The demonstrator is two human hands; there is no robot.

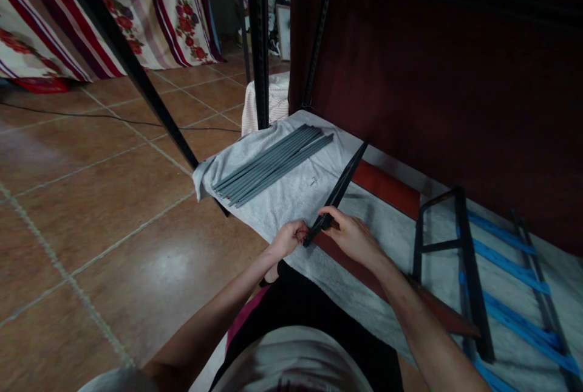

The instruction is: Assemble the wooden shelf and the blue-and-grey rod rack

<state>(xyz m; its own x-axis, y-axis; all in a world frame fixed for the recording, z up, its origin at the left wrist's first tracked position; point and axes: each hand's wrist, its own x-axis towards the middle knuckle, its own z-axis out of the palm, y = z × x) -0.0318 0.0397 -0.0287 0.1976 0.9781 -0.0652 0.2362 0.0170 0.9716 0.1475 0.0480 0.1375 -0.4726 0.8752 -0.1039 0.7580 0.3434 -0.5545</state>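
A narrow black metal frame piece (342, 184) of two long bars lies slanted over the grey cloth (291, 197), its far end toward the dark red wall panel. My right hand (353, 234) is closed around its near part, thumb and index finger at a dark fitting. My left hand (289, 238) is closed in a pinch at the near tip of the bars; what its fingertips hold is too small to tell. Left of the piece lies a bundle of grey rods (273, 166). Small metal parts (314, 182), perhaps screws, rest between rods and bars.
Reddish-brown boards (387, 188) lie under and beyond my right hand. At the right are a black frame (469, 258) and blue slatted pieces (510, 264). Black uprights (259, 45) stand at the surface's left end, before the dark red panel (410, 76). A cable (127, 120) crosses the tiled floor.
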